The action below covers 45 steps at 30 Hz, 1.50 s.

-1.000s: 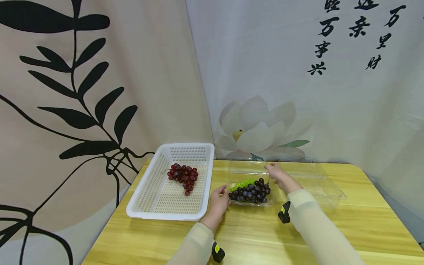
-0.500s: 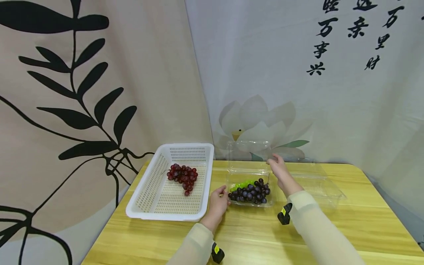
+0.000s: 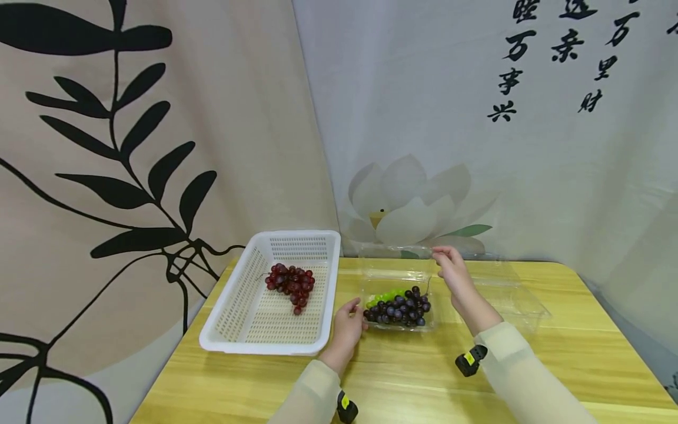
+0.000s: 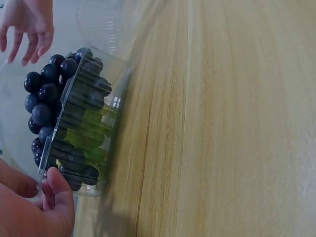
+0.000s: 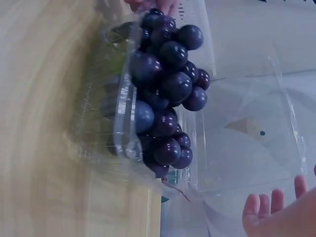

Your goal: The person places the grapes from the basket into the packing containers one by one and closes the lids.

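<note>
A clear plastic clamshell box (image 3: pixel 426 325) stands on the wooden table with its lid (image 3: pixel 397 254) raised at the back. Dark purple grapes (image 3: pixel 399 308) are heaped above its front rim, with bright green grapes (image 3: pixel 382 297) behind and below them. My left hand (image 3: pixel 346 331) pinches the box's left rim between thumb and fingers, as the left wrist view shows at the left hand (image 4: pixel 44 205). At the lid's right edge is my right hand (image 3: pixel 455 278). Its fingers (image 5: pixel 277 200) are loosely extended and overlap the lid in the right wrist view.
Left of the box sits a white perforated basket (image 3: pixel 265 346) holding a bunch of red grapes (image 3: pixel 292 284). More clear plastic packaging (image 3: pixel 514 297) lies on the table (image 3: pixel 413 377) behind and right of my right hand. A printed curtain (image 3: pixel 254 118) hangs behind the table's back edge.
The lid swung up to stand taller half a second ago and now shows lower again. My right hand shifted slightly right, its forearm moving right. My left hand stays at the box's left rim.
</note>
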Each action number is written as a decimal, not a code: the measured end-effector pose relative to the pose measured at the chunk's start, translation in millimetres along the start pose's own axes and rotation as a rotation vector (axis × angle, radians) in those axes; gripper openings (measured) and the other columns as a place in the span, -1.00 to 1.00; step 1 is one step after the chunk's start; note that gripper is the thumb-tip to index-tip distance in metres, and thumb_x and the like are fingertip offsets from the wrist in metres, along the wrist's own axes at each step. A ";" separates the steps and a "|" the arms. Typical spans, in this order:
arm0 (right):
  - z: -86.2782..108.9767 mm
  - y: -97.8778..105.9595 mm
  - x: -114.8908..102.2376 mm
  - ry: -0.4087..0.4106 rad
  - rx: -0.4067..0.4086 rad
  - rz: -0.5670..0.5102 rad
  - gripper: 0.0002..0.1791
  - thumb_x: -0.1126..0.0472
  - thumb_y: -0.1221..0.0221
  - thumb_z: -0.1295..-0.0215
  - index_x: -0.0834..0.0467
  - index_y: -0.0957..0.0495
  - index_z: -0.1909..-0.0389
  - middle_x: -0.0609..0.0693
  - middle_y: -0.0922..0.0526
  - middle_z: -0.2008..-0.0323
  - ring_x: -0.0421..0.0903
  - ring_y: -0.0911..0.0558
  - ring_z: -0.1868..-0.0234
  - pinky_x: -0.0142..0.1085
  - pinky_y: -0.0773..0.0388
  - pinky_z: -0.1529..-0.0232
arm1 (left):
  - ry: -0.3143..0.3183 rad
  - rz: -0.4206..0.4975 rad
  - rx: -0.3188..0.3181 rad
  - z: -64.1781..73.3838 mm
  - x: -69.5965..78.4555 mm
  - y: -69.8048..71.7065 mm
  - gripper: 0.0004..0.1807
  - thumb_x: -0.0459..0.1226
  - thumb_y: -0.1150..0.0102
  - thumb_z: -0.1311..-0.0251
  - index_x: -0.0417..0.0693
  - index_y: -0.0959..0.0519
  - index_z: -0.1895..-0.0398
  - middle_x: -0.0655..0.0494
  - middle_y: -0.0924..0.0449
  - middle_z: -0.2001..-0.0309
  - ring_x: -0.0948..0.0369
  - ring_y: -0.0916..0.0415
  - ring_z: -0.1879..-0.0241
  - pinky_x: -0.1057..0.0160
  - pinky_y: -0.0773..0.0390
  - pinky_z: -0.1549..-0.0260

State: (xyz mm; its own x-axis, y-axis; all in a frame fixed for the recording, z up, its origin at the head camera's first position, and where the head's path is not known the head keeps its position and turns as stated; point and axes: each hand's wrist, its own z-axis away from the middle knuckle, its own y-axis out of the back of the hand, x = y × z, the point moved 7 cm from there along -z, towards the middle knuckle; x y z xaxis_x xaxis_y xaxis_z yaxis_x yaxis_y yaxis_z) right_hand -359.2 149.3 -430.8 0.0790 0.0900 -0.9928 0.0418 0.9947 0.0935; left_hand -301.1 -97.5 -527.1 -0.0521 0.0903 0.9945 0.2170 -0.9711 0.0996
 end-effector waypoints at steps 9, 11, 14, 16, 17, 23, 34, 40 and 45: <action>29.2 -0.7 14.6 -0.017 -0.072 0.109 -0.49 -0.04 0.22 -0.50 0.32 -0.19 -0.16 0.23 -0.18 -0.21 0.11 -0.28 -0.15 -0.06 -0.38 -0.10 | 0.074 0.024 -0.029 6.6 5.6 -0.9 -0.58 -0.46 0.15 -0.34 -0.45 -0.33 -0.23 -0.20 -0.40 0.11 0.28 -0.37 0.61 0.24 -0.56 0.54; 34.3 -1.1 18.2 -0.022 -0.081 0.135 -0.47 -0.06 0.22 -0.50 0.32 -0.19 -0.15 0.23 -0.12 -0.24 0.12 -0.28 -0.16 -0.05 -0.41 -0.08 | 0.102 0.062 -0.039 8.7 8.7 -0.6 -0.57 -0.46 0.18 -0.33 -0.47 -0.30 -0.25 -0.17 -0.41 0.21 0.26 -0.35 0.59 0.21 -0.57 0.52; 39.3 -0.9 21.8 -0.022 -0.073 0.156 -0.49 -0.07 0.19 -0.49 0.32 -0.20 -0.11 0.23 -0.10 -0.23 0.12 -0.32 -0.13 -0.11 -0.46 0.00 | 0.137 0.113 -0.051 8.1 8.0 -0.7 -0.55 -0.40 0.21 -0.36 -0.45 -0.28 -0.27 -0.03 -0.40 0.39 0.26 -0.33 0.59 0.25 -0.58 0.53; 40.9 -0.4 23.5 -0.022 -0.065 0.171 -0.51 -0.05 0.18 -0.49 0.32 -0.19 -0.10 0.21 -0.14 -0.19 0.09 -0.37 -0.08 -0.16 -0.49 0.06 | 0.157 0.131 -0.046 5.4 3.7 -1.3 -0.53 -0.31 0.21 -0.39 -0.41 -0.30 -0.28 0.03 -0.40 0.43 0.27 -0.33 0.59 0.28 -0.57 0.55; 41.7 -0.4 24.4 -0.027 -0.064 0.174 -0.52 -0.03 0.17 -0.49 0.31 -0.17 -0.11 0.21 -0.16 -0.17 0.09 -0.38 -0.07 -0.17 -0.49 0.09 | 0.163 0.136 -0.042 5.9 5.2 -1.0 -0.52 -0.27 0.21 -0.40 -0.40 -0.31 -0.27 0.03 -0.40 0.42 0.27 -0.34 0.58 0.28 -0.57 0.55; 47.4 -0.5 33.7 -0.065 -0.081 0.194 -0.51 0.08 0.12 -0.46 0.34 -0.06 -0.20 0.24 -0.19 -0.14 0.16 -0.39 -0.07 -0.21 -0.52 0.21 | 0.188 0.128 -0.007 3.0 0.2 -0.8 -0.39 -0.01 0.25 -0.42 -0.39 -0.38 -0.18 0.03 -0.40 0.33 0.27 -0.36 0.56 0.28 -0.59 0.56; 56.7 -10.6 43.8 -0.004 -0.172 0.360 -0.49 0.29 0.11 -0.36 0.40 -0.04 -0.25 0.42 -0.20 -0.17 0.28 -0.41 -0.08 -0.12 -0.53 0.13 | 0.234 0.109 0.002 3.0 4.3 0.1 -0.12 0.33 0.26 -0.25 -0.31 -0.42 -0.16 0.01 -0.42 0.30 0.24 -0.37 0.53 0.29 -0.58 0.60; 59.5 -12.4 47.2 0.013 -0.190 0.409 -0.45 0.31 0.08 -0.34 0.43 -0.03 -0.28 0.49 -0.20 -0.18 0.37 -0.35 -0.15 0.06 -0.46 -0.03 | 0.251 0.075 0.003 5.0 5.4 0.1 -0.13 0.34 0.15 -0.19 -0.35 -0.45 -0.05 0.03 -0.42 0.38 0.24 -0.37 0.53 0.27 -0.60 0.57; 63.0 -14.2 56.7 -0.077 -0.235 0.391 -0.37 0.23 0.14 -0.38 0.41 0.13 -0.35 0.52 -0.17 -0.21 0.36 -0.40 -0.10 0.06 -0.51 0.03 | 0.251 0.059 -0.004 5.4 3.6 -0.4 -0.32 0.15 0.01 -0.22 -0.38 -0.47 0.09 -0.01 -0.44 0.43 0.23 -0.39 0.54 0.24 -0.63 0.53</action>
State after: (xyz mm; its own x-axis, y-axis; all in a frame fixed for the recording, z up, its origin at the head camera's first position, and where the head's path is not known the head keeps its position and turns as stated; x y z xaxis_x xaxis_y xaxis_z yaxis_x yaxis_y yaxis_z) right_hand -292.6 137.2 -483.7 0.1177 0.4652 -0.8773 -0.2320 0.8719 0.4312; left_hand -296.1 -95.6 -523.4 -0.2803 -0.0237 0.9596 0.2227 -0.9740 0.0410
